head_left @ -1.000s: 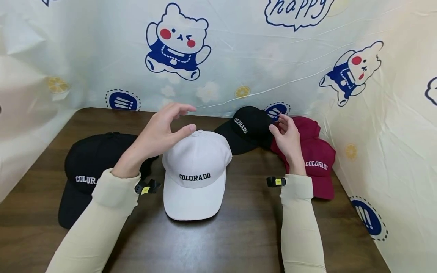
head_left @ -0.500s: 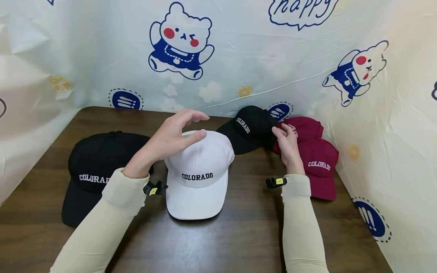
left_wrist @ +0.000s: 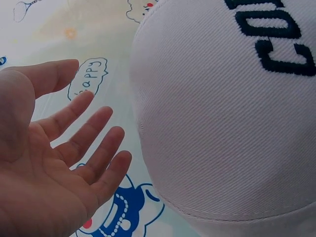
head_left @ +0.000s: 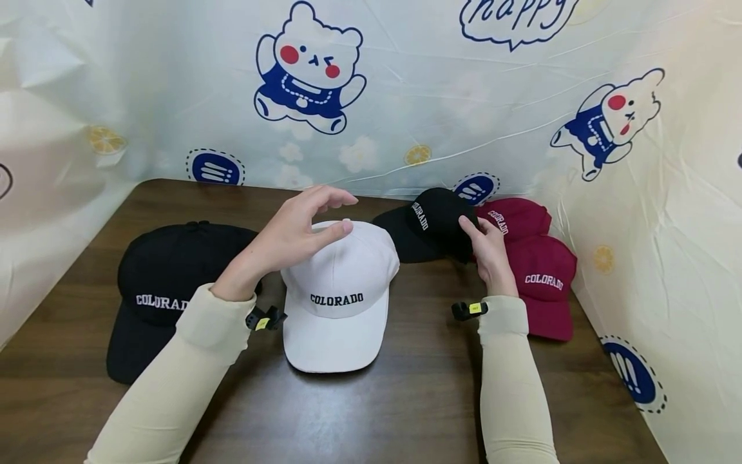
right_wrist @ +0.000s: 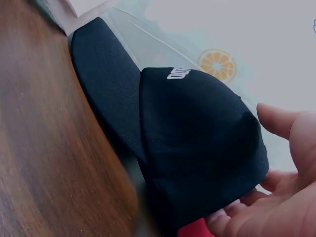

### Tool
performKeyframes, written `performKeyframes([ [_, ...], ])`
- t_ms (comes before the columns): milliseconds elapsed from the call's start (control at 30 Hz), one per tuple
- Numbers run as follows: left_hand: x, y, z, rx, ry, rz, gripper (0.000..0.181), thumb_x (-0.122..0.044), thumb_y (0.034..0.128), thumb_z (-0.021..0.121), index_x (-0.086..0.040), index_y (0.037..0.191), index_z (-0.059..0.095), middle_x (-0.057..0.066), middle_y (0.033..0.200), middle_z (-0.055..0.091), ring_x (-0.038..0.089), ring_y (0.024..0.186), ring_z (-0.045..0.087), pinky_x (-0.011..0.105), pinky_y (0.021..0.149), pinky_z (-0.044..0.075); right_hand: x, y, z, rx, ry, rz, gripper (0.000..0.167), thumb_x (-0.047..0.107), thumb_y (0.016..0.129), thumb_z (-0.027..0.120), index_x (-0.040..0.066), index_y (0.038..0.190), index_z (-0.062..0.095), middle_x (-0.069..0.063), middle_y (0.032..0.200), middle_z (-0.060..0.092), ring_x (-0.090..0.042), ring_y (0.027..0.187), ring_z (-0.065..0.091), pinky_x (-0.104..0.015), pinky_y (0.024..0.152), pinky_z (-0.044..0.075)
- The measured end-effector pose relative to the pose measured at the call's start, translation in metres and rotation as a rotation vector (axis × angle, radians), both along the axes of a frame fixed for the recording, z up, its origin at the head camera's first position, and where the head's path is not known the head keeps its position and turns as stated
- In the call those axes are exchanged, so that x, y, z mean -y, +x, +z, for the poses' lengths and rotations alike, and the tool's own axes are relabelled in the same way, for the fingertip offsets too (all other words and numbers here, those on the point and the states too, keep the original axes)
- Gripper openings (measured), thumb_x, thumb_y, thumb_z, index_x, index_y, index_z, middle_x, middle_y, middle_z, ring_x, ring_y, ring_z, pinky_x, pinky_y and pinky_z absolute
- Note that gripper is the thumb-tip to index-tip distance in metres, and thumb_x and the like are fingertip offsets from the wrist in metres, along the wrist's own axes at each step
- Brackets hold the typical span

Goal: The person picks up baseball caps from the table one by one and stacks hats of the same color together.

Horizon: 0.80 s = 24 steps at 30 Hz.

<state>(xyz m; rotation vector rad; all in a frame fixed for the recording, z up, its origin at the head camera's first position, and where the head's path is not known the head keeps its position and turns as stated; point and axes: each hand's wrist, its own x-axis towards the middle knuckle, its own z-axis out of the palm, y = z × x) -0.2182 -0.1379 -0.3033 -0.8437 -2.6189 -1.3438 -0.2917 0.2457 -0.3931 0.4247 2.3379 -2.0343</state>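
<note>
Gripping the far black cap (head_left: 437,229), right hand (head_left: 491,248) curls; left hand (head_left: 286,232) hangs spread near white cap (head_left: 337,277).

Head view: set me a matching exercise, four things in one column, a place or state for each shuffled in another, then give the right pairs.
Column one
1. White cloth cap
2. Left hand
3. Right hand
4. Nearer dark-red cloth cap with white lettering

Column two
A. Grips the back of a black cloth cap with white lettering
B. Rightmost cap on the brown wood-grain table
C. Has dark lettering
D. Holds nothing

Right pairs: 1-C; 2-D; 3-A; 4-B
</note>
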Motion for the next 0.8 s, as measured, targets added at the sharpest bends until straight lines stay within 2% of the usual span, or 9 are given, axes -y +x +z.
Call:
performKeyframes([
  [233, 0.000, 0.000, -0.001, -0.006, 0.007, -0.007, 0.044, -0.023, 0.1027, 0.073, -0.008, 0.143, 0.062, 0.009, 0.144, 0.061, 0.030, 0.136, 0.054, 0.055, 0.118, 0.042, 0.003, 0.000, -0.003, -0.060, -0.068, 0.002, 0.034, 0.037, 0.103, 0.071, 0.009, 0.119, 0.059, -0.007, 0.135, 0.055, -0.020, 0.122, 0.049, -0.036, 0.115, 0.040],
  [333, 0.000, 0.000, -0.001, -0.007, 0.004, -0.001, 0.044, -0.023, 0.1030, 0.073, -0.009, 0.143, 0.062, 0.009, 0.144, 0.061, 0.030, 0.135, 0.054, 0.053, 0.117, 0.042, 0.005, 0.000, 0.000, -0.103, -0.121, -0.003, 0.025, 0.029, 0.103, 0.072, 0.011, 0.117, 0.060, -0.005, 0.128, 0.063, -0.017, 0.119, 0.054, -0.031, 0.110, 0.044],
  [467, 0.001, 0.000, 0.000, -0.004, 0.002, 0.011, 0.044, -0.024, 0.1030, 0.073, -0.009, 0.143, 0.062, 0.009, 0.144, 0.062, 0.030, 0.136, 0.054, 0.053, 0.117, 0.043, 0.007, 0.001, 0.005, -0.167, -0.135, -0.040, 0.021, 0.022, 0.102, 0.074, 0.011, 0.116, 0.062, -0.001, 0.115, 0.069, -0.016, 0.111, 0.059, -0.028, 0.101, 0.048],
  [700, 0.001, 0.000, 0.002, -0.001, 0.009, 0.014, 0.045, -0.023, 0.1027, 0.073, -0.009, 0.143, 0.062, 0.009, 0.145, 0.062, 0.029, 0.136, 0.054, 0.052, 0.118, 0.043, 0.007, 0.010, 0.021, -0.277, -0.076, -0.120, 0.019, 0.022, 0.100, 0.077, 0.011, 0.112, 0.067, 0.000, 0.106, 0.068, -0.016, 0.102, 0.061, -0.029, 0.092, 0.050],
  [800, 0.002, 0.000, 0.002, -0.002, 0.019, 0.014, 0.044, -0.023, 0.1028, 0.073, -0.010, 0.144, 0.062, 0.009, 0.145, 0.062, 0.029, 0.136, 0.055, 0.052, 0.118, 0.043, 0.006, 0.016, 0.033, -0.342, -0.087, -0.135, 0.019, 0.019, 0.099, 0.078, 0.010, 0.113, 0.069, -0.001, 0.106, 0.069, -0.018, 0.102, 0.062, -0.028, 0.090, 0.052],
])
